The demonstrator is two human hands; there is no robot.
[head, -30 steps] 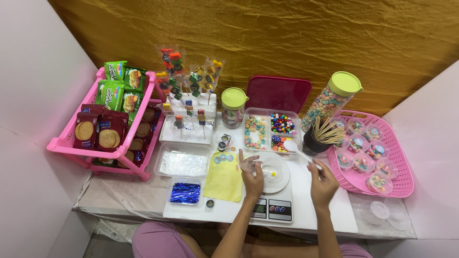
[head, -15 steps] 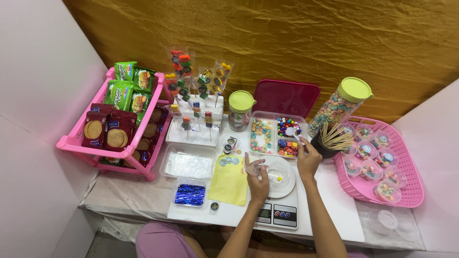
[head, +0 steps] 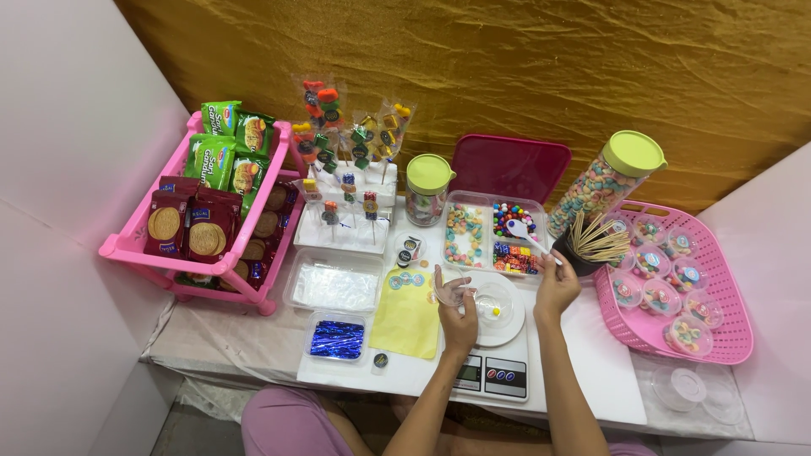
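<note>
My right hand grips a spoon, long axis running up-left over the candy tray; left hand (nearer the scale) pinches a clear cup.

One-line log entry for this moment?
left hand: holds small clear plastic cup | right hand: holds white spoon over divided clear candy tray

A: What can't you make out?

B: The spoon's handle disappears inside the right hand. The left hand covers part of a clear cup; its contents are too small to tell.

A: Anything cut off?

B: The person's lap runs off the bottom edge, and the stick holder hides behind its sticks.
</note>
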